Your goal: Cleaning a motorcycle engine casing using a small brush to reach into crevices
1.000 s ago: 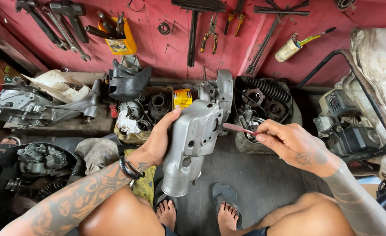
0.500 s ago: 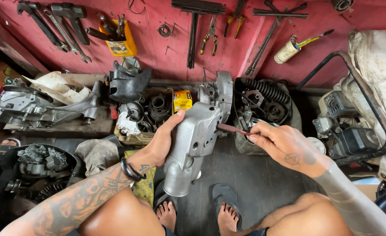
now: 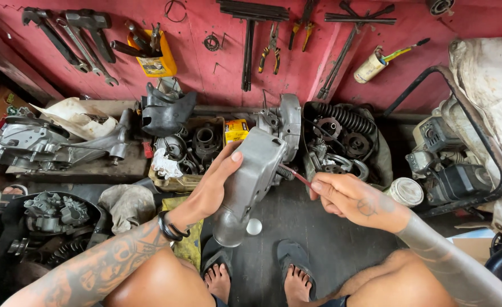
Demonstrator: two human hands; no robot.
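Tattooed left forearm point(image 3: 100, 270), black bands on the wrist point(image 3: 170, 227); right hand point(image 3: 356, 200) tattooed; dark flip-flops point(image 3: 293, 253), bare knees.

Casing point(image 3: 251, 176): cast metal, dull grey, matt, faintly rough. Tool point(image 3: 297, 176): thin metal shaft, reddish. Wall point(image 3: 205, 68): red paint, scuffed, matt. Can point(image 3: 405, 191): metal, lid slightly shiny. Rag point(image 3: 127, 204): grimy grey cloth. Floor point(image 3: 319, 239): dark, oily sheen. Sandals point(image 3: 294, 254): matt rubber.

Bare floor point(image 3: 319, 227) before feet, parts boxes point(image 3: 194, 153) crowding behind engine casing point(image 3: 256, 170)
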